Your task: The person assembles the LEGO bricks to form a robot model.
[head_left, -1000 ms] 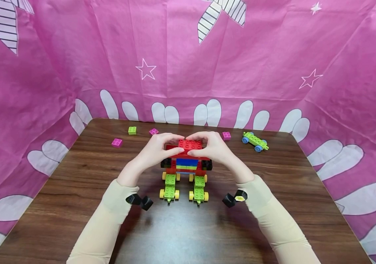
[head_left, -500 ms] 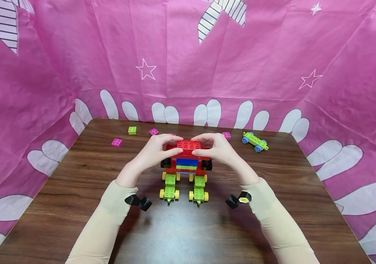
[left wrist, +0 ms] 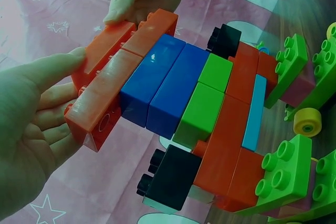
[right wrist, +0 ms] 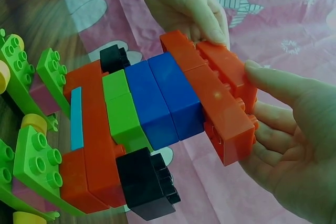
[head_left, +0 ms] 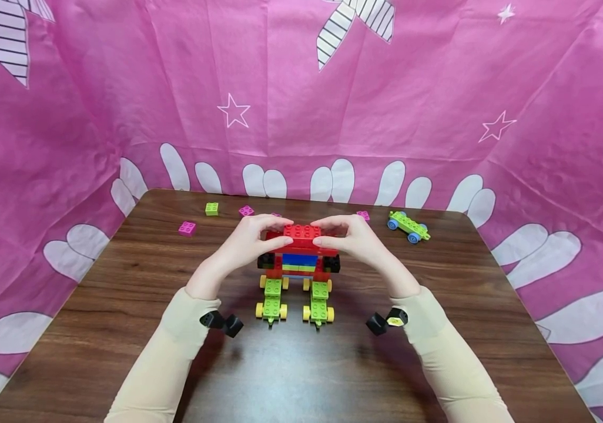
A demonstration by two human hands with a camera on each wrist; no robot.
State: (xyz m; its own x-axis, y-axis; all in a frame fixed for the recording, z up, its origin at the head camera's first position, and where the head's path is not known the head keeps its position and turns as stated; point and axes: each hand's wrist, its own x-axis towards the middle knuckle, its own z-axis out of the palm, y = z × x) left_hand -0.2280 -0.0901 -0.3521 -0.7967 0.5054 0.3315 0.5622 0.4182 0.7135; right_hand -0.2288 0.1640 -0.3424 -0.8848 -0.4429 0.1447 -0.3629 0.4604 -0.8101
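Observation:
A toy block figure (head_left: 300,259) stands mid-table. A red brick (head_left: 302,235) sits centred on its wide red row (left wrist: 107,87), studs up. My left hand (head_left: 248,241) pinches this brick's left end, thumb in front and fingers behind. At the opposite end my right hand (head_left: 355,239) pinches it the same way. Under the row come blue bricks (right wrist: 157,93), green bricks (left wrist: 202,106) and a red layer with a black brick (left wrist: 173,177) sticking out on each side. Two green wheeled bases (head_left: 272,308) with yellow wheels form the feet.
Behind the hands lie several pink bricks (head_left: 187,228), a lime green brick (head_left: 211,209) and, to the right, a green wheeled base with blue wheels (head_left: 409,227). A pink patterned cloth (head_left: 301,129) rises around the back and sides of the brown table (head_left: 137,294).
My right hand has drawn slightly right, from over the red brick's front to its right end. The brick has shifted a little left. My left hand has barely moved.

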